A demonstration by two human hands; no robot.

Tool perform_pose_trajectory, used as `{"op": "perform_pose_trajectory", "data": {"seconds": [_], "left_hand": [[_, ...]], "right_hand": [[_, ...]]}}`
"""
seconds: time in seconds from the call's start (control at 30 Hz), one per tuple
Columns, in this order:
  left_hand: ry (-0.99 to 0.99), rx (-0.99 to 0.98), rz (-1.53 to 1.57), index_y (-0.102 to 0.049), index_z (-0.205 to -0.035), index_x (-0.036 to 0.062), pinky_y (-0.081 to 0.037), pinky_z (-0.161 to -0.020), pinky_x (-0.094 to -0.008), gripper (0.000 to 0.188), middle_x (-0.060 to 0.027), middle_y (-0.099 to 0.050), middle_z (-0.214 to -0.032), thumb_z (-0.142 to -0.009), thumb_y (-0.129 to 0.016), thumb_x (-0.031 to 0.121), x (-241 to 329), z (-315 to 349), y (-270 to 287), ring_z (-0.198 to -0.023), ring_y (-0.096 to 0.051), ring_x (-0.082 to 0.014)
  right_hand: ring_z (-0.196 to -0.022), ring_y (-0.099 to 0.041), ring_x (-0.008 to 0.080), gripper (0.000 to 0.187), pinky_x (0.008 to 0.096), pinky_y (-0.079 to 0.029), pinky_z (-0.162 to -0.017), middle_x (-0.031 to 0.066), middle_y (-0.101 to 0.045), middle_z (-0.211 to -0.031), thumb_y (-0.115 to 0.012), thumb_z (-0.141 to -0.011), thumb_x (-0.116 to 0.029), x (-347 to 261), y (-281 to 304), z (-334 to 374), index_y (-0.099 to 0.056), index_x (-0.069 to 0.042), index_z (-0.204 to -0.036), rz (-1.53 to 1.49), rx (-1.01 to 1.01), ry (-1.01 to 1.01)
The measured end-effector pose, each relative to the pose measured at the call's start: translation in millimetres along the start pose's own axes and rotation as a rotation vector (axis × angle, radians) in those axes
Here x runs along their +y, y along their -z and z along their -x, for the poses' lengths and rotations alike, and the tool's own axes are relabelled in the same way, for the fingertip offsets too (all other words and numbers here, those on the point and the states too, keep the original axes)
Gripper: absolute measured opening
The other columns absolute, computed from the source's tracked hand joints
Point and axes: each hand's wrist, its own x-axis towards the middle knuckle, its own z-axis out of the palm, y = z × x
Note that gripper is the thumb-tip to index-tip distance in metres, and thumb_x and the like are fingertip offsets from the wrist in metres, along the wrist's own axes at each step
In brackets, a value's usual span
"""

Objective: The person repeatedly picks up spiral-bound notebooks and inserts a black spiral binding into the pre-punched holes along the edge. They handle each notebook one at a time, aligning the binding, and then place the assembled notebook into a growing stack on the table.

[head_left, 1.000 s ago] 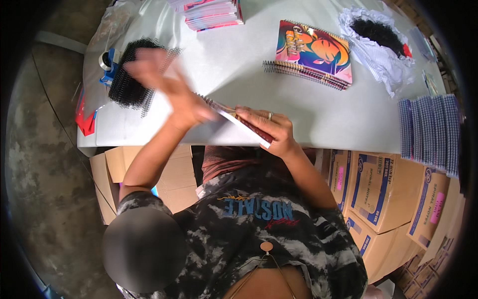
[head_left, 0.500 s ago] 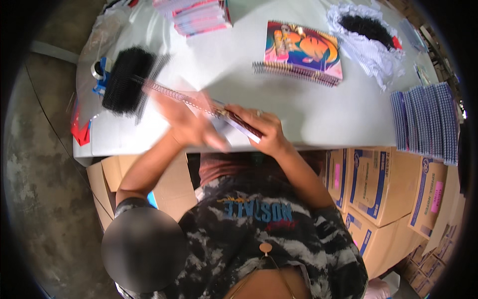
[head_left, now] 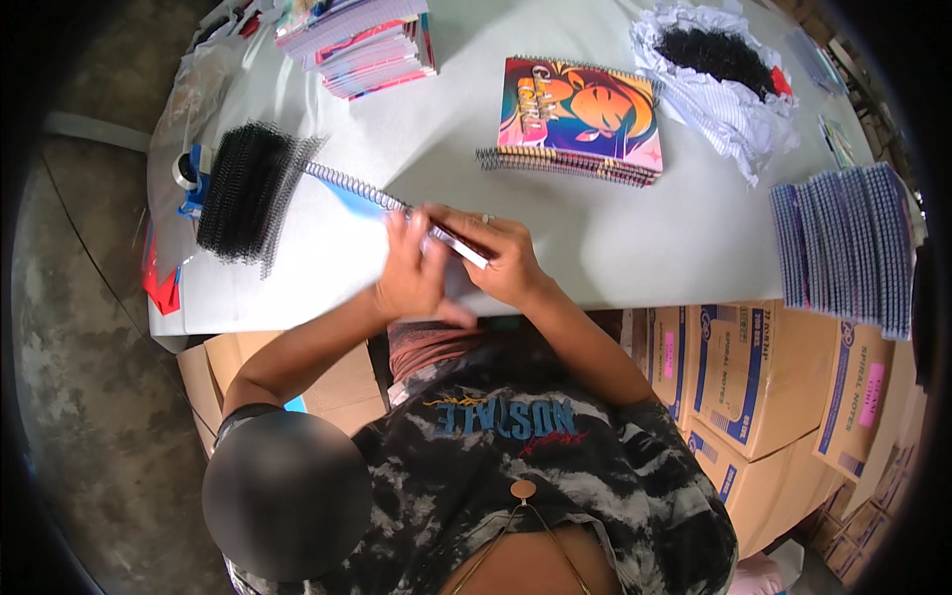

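Observation:
My right hand [head_left: 504, 260] grips a thin notebook [head_left: 461, 248], seen nearly edge-on over the table's front edge. A dark spiral wire coil [head_left: 352, 185] runs out from the notebook's upper left end toward a heap of black coils [head_left: 243, 193]. At the point where coil and notebook meet, my left hand [head_left: 412, 273] lays its stretched fingers, slightly blurred, with the thumb apart and pointing down. How far the coil passes along the notebook's edge is hidden behind my fingers.
Spiral notebooks with a colourful cover [head_left: 580, 114] lie stacked beyond my hands. Unbound books [head_left: 382, 55] pile at the far left, near a blue tape dispenser [head_left: 195, 181]. Crumpled paper with black coils [head_left: 714, 64] and bound notebooks [head_left: 843, 248] stand right; cartons [head_left: 749, 372] sit below.
My left hand has moved right along the coil, from near the coil heap to the notebook's end. The right hand keeps hold of the notebook, shifted slightly left. The view has shifted a little.

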Motion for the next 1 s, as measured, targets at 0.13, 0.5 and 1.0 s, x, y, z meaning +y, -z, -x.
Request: {"op": "perform_pose_trajectory", "data": {"seconds": [0.13,0.5,1.0], "left_hand": [[-0.041,0.100,-0.257,-0.021,-0.135,-0.0077,-0.002,-0.102,-0.0593,0.108,-0.0368,-0.015,-0.136,-0.072,-0.027,0.080,-43.0,-55.3,32.5,-0.129,-0.009,-0.0495],[-0.107,-0.041,-0.197,-0.024,-0.134,-0.0039,-0.009,-0.098,-0.0653,0.090,-0.0337,-0.018,-0.136,-0.079,-0.041,0.065,-5.0,-49.0,-8.6,-0.128,-0.013,-0.0508],[0.923,0.079,0.691,-0.055,-0.113,-0.0052,-0.047,-0.076,-0.0237,0.029,-0.0089,-0.065,-0.090,-0.094,-0.043,0.013,43.8,-110.7,103.5,-0.082,-0.058,-0.0109]], "right_hand": [[-0.087,-0.065,0.0240,0.047,0.0305,-0.052,-0.072,0.0119,-0.064,-0.104,-0.061,-0.069,0.007,4.0,2.9,-1.2,-0.058,-0.005,-0.114,0.029,-0.016,0.018],[-0.083,-0.065,0.0219,0.039,0.0292,-0.051,-0.072,0.0104,-0.065,-0.101,-0.062,-0.075,-0.004,10.5,9.4,-4.5,-0.058,-0.004,-0.114,-0.010,0.007,-0.044],[-0.102,-0.047,0.0263,0.056,0.0432,-0.032,-0.091,0.0103,-0.053,-0.106,-0.068,-0.071,-0.022,-81.5,22.1,-65.1,-0.047,-0.006,-0.120,0.223,-0.266,0.095]]}}
